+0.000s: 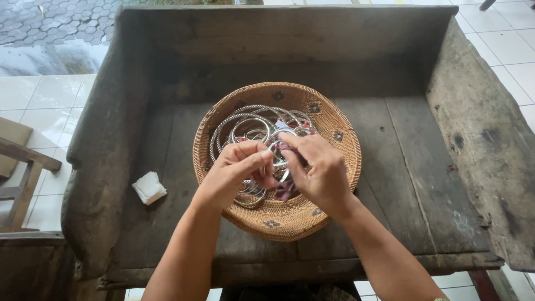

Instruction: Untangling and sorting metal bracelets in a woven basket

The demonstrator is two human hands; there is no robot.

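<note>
Big wooden trough [423, 167], woven basket [329, 120] in middle. Left hand [237, 170] and right hand [317, 173] over basket, both pinching one metal ring [278, 161] between fingertips, dark cloth [285, 190] beneath. More rings [245, 120] piled just behind. White wad [149, 187] far left.

White tissue wad [149, 187] — wooden tray-table [412, 167]; chair [22, 167]

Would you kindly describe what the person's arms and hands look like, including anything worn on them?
Both forearms are bare, with no sleeves in view. The left hand and right hand wear no gloves, and no rings show. At the bottom edge, a small part of a band shows at the right wrist; its kind is unclear.
</note>
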